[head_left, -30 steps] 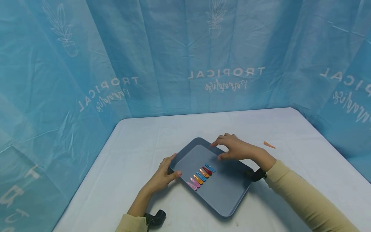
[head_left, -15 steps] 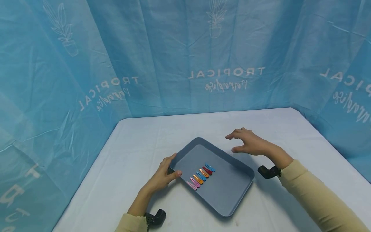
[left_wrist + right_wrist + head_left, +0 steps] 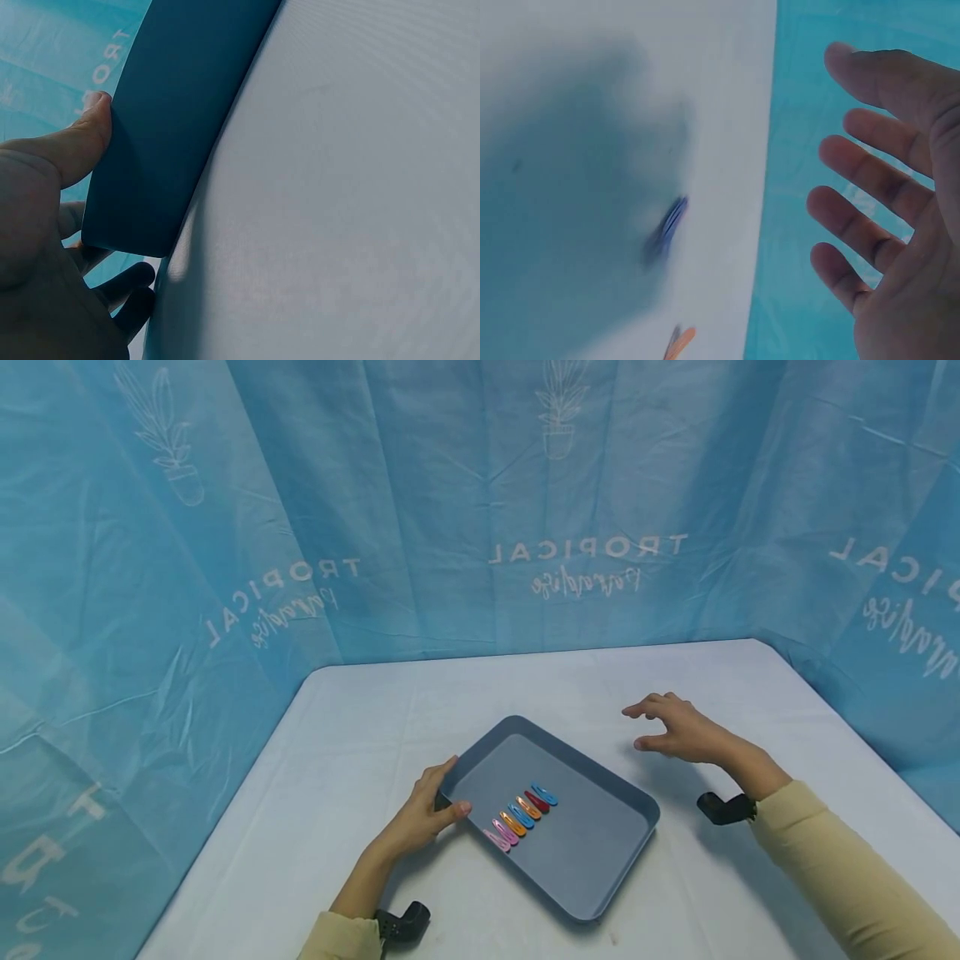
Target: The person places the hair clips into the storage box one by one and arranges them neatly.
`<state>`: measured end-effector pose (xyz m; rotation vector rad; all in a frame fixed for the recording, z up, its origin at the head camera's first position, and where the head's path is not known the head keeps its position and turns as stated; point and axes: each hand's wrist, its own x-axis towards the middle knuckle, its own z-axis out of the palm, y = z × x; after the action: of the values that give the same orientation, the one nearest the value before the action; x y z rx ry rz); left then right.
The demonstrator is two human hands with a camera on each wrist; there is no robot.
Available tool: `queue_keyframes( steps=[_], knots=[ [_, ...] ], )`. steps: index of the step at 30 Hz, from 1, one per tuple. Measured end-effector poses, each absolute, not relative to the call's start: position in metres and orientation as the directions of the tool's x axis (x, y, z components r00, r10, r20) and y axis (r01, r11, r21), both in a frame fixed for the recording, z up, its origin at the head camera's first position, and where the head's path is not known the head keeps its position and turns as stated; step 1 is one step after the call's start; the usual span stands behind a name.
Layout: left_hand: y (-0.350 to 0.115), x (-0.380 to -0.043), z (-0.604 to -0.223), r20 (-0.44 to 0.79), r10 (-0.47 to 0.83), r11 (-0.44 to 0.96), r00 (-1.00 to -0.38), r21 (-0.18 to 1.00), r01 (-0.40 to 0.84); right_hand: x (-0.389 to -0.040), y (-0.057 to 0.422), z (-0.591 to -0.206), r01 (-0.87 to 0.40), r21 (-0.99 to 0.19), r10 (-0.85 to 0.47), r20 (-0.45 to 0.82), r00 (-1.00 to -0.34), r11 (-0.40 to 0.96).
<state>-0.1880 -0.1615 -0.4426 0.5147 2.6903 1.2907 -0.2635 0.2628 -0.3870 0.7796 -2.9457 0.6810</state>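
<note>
My left hand (image 3: 420,814) grips the left corner of a grey-blue tray (image 3: 570,752), thumb over the rim and fingers along the outside. In the left wrist view the tray's dark side wall (image 3: 172,135) rises between thumb and fingers. Inside the tray lies a slanting row of several snap hair clips, from a pink clip (image 3: 497,841) to a blue clip (image 3: 544,794), with a red clip (image 3: 536,801) beside the latter. My right hand (image 3: 678,731), fingers spread and holding nothing, hovers right of the tray. The right wrist view shows a bluish-purple clip (image 3: 672,225) and an orange clip (image 3: 681,343) on the table.
A white cloth covers the table (image 3: 375,718), its far edge running along a blue printed curtain (image 3: 450,510) that hangs behind and at both sides. The right forearm hides part of the table beyond the tray in the head view.
My right hand has moved from over the tray to the right, out above the tablecloth. The orange clip seen there earlier is now hidden in the head view. Left hand and tray stay put.
</note>
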Motion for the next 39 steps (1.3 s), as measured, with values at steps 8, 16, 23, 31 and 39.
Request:
queue_keyframes(
  steps=[8,16,23,31,39],
  knots=[
    [-0.160,-0.188,-0.444,0.057,0.342,0.579,-0.938,0.774,0.258,-0.265,0.284,-0.400,-0.442,-0.419,-0.434,0.121,-0.893,0.793],
    [-0.160,-0.187,-0.442,0.037,0.336,0.578,-0.941,0.781,0.237,-0.265,0.303,-0.414,-0.387,-0.450,-0.395,0.081,-0.915,0.805],
    [-0.160,-0.186,-0.442,0.044,0.335,0.572,-0.941,0.784,0.240,-0.268,0.313,-0.421,-0.319,-0.434,-0.330,0.050,-0.943,0.843],
    [-0.160,-0.186,-0.442,0.031,0.337,0.566,-0.941,0.792,0.229,-0.271,0.323,-0.427,-0.298,-0.392,-0.305,0.045,-0.951,0.870],
    [-0.161,-0.186,-0.442,0.034,0.349,0.566,-0.937,0.789,0.239,-0.274,0.323,-0.430,-0.263,-0.374,-0.270,0.035,-0.962,0.889]
  ],
)
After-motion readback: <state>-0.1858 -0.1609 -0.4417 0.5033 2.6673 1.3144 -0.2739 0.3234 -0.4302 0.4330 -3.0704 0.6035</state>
